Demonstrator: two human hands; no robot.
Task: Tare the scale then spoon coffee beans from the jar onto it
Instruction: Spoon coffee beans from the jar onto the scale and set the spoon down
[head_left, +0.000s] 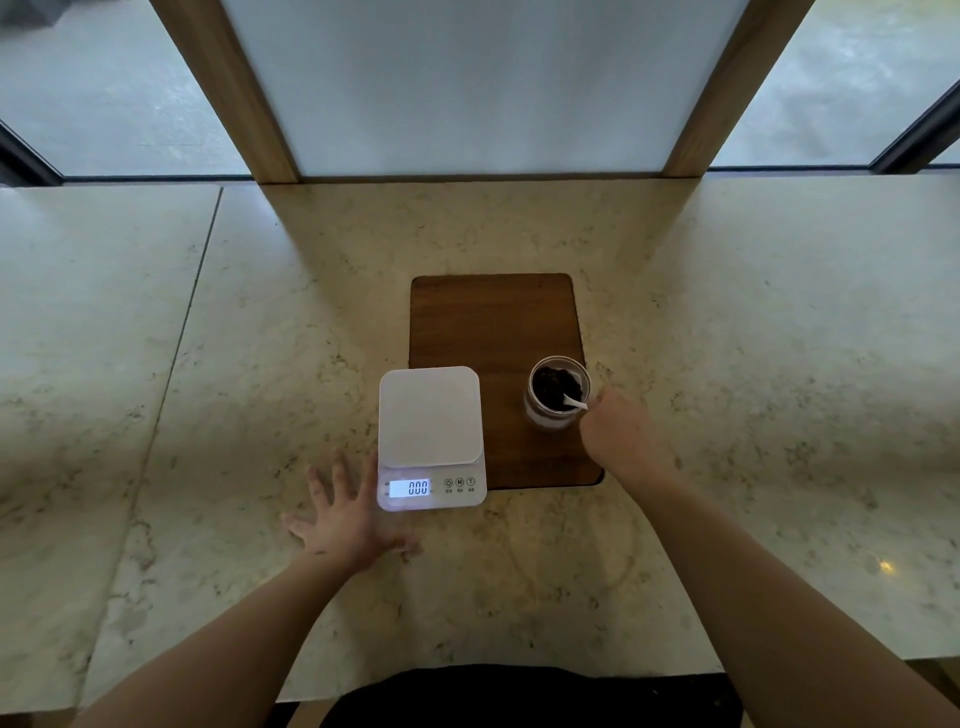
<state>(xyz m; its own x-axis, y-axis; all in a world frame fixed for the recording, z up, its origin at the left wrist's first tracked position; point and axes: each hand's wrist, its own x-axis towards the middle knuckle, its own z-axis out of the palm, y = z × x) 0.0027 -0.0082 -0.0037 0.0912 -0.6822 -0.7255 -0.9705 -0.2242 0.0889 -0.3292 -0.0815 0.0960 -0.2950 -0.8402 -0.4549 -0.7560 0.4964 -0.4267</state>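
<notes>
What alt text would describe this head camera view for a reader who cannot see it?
A person's right hand holds a white spoon in an open glass jar of dark coffee beans on a brown wooden board. Beside it, a bare white digital scale reads 000, with the left hand spread flat on the pale marble counter.

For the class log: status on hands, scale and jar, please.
Left hand open, flat beside scale. Right hand on white spoon in coffee bean jar. Display reads zero, platform bare. Nothing in the way.
</notes>
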